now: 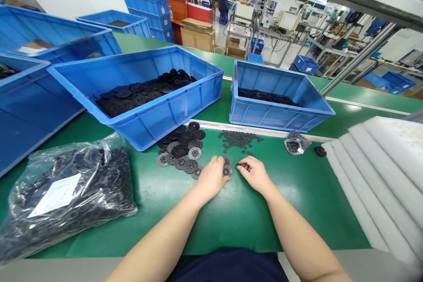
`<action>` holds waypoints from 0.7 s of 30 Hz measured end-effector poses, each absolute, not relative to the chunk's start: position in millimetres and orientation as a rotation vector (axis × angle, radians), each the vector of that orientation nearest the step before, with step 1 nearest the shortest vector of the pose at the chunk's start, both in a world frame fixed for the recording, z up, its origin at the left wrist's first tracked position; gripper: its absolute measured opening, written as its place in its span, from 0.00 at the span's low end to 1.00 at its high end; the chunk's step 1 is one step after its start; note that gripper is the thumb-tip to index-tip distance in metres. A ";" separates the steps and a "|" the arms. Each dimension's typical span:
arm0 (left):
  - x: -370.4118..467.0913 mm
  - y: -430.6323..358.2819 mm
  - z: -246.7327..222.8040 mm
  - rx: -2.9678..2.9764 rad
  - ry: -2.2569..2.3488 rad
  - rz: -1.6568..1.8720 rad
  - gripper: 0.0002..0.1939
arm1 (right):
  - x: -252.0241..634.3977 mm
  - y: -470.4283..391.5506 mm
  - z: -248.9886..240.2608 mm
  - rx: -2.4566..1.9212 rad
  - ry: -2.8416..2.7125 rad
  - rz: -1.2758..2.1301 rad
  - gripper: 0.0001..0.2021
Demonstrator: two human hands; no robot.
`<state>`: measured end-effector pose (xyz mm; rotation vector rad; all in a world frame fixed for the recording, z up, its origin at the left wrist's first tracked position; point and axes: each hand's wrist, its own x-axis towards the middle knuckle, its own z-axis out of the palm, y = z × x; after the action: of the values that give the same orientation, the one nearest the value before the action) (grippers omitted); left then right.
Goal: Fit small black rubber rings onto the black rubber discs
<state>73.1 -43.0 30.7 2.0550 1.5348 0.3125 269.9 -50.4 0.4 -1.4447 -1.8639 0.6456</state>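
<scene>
Grey disc [227, 170] | between left hand [210, 179] and right hand [255, 173] | left: touching disc, grip unclear | right: pinching dark piece [238, 165]

Two hands show: one left hand [213, 177] and one right hand [256, 174]. One green worktop [238, 224] carries five blue crates: one large crate [168, 116] left of centre, one crate [280, 116] right of centre, and three more crates [29, 105] toward the upper left. Three stacked blue bins [158, 22] stand beyond. Loose black discs [181, 162] number over fifteen, overlapping too much for exact counting; small black rings [236, 139] run to dozens. There are two clear bags, one big bag [76, 194] lower left, one small bag [295, 143] at right, and one paper label [55, 194].
</scene>
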 end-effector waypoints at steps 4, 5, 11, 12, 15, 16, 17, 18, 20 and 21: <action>71.4 -41.2 27.3 2.060 1.425 0.392 0.07 | 269.3 -50.0 -1.5 -1.447 -1.869 0.633 0.02; 72.6 -41.6 26.7 2.060 1.439 0.409 0.09 | 269.0 -50.0 -1.7 -1.448 -1.868 0.628 0.02; 84.8 -47.5 27.5 2.094 1.686 0.357 0.27 | 267.0 -50.3 -1.2 -1.449 -1.890 0.593 0.03; 85.6 -48.3 28.1 2.121 1.674 0.341 0.27 | 266.6 -51.0 -0.9 -1.444 -1.905 0.590 0.03; 84.7 -49.4 29.1 2.160 1.591 0.301 0.23 | 266.2 -53.5 -1.5 -1.418 -1.973 0.578 0.04; 83.4 -49.3 28.8 2.152 1.572 0.300 0.21 | 266.4 -54.1 -2.6 -1.409 -1.992 0.569 0.05; 82.0 -49.0 28.2 2.139 1.555 0.307 0.19 | 266.6 -54.2 -4.2 -1.399 -2.009 0.565 0.05; 80.5 -48.6 27.3 2.123 1.543 0.318 0.17 | 266.8 -54.0 -6.0 -1.389 -2.021 0.567 0.06; 78.1 -48.1 25.4 2.095 1.527 0.345 0.16 | 266.8 -53.2 -9.7 -1.367 -2.041 0.562 0.08; 77.5 -48.2 24.6 2.087 1.527 0.358 0.19 | 266.6 -52.9 -11.1 -1.362 -2.046 0.558 0.08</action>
<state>77.5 -48.2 24.6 2.0869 1.5275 0.3578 266.6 -52.9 -11.1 -1.3618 -2.0462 0.5577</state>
